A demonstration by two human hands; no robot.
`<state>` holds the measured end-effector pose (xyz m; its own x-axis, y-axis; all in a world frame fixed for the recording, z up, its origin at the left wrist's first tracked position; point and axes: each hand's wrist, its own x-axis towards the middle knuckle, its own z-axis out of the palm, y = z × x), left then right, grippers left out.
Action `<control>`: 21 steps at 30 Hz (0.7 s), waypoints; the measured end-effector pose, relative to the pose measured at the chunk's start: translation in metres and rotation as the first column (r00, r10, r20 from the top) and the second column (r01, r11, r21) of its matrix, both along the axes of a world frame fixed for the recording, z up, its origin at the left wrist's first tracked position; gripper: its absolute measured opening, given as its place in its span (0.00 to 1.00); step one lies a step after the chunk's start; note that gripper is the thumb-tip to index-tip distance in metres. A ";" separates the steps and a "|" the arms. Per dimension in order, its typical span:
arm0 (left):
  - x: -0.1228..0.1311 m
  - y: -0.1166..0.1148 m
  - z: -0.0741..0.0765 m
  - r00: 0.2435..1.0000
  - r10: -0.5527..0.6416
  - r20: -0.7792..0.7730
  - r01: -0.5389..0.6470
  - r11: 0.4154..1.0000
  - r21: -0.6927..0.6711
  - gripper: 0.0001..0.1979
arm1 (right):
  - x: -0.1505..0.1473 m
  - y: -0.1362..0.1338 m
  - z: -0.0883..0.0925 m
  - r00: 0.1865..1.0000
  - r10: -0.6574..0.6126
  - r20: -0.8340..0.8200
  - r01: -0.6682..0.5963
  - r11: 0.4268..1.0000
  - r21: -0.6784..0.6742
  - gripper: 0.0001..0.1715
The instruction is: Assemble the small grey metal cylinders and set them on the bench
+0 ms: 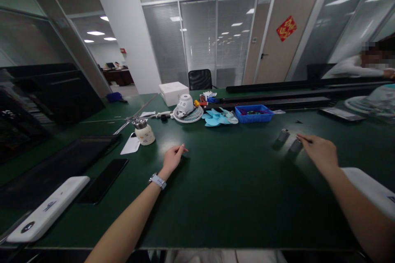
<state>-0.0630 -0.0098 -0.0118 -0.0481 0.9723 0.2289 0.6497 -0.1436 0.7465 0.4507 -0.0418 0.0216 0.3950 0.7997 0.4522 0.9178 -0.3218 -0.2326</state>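
My right hand [321,151] reaches over the right side of the green table, thumb and fingers pinched at the top of a small grey cylinder [296,145]. A second grey cylinder [283,134], with a small nub on top, stands just left of it; both look like batteries or small motors, too blurred to tell which. Left of the table's middle, my left hand [173,158] hovers low over or rests on the surface. Its fingers are pinched together, and whatever they may hold is too small to make out. A watch is on that wrist.
Along the back lie a white fan part [185,109], light-blue fan blades [217,118], a blue tray [254,114] and a white box [173,93]. At left are a cream bottle [145,132], a black phone [105,181] and a white device [51,207]. Another person sits far right.
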 end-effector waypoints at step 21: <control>0.000 0.000 0.000 1.000 -0.004 -0.011 0.004 1.000 -0.003 0.28 | 0.002 -0.003 0.006 0.984 -0.067 0.164 0.113 0.952 -0.286 0.24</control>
<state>-0.0627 -0.0094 -0.0120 -0.0418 0.9730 0.2269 0.6573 -0.1442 0.7397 0.4522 -0.0443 0.0278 0.4171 0.8700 0.2630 0.8988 -0.4378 0.0228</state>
